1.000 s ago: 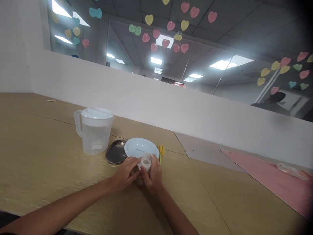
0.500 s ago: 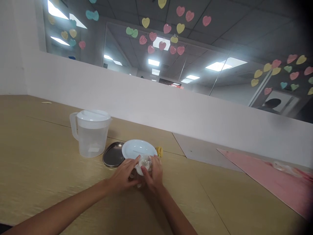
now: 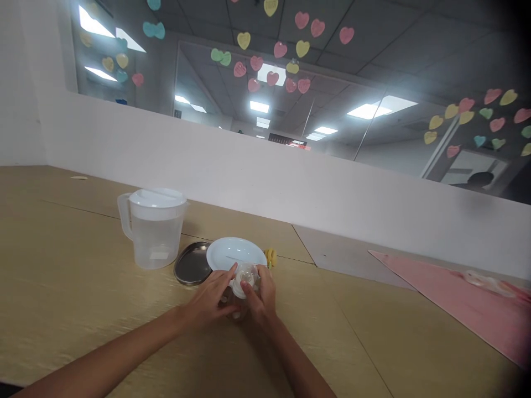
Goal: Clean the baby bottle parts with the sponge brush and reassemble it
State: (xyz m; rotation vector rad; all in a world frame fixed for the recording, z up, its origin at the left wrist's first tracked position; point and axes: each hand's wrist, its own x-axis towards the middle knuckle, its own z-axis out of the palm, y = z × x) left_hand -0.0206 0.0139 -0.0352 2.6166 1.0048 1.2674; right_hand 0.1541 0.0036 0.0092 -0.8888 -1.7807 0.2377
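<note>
Between the half-curled left fingers [image 3: 223,278] and right fingers [image 3: 266,281], a clear container [image 3: 245,273] is held.

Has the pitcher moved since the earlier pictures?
No. The pitcher keeps its place against the table seam, still beside the metal tray; only the view has shifted slightly.

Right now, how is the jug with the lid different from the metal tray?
The jug stands tall, but the metal tray is low and shallow. The jug is cloudy see-through plastic; the tray is shiny metal. The jug has a lid; the tray is open. Both are on the table.
</note>
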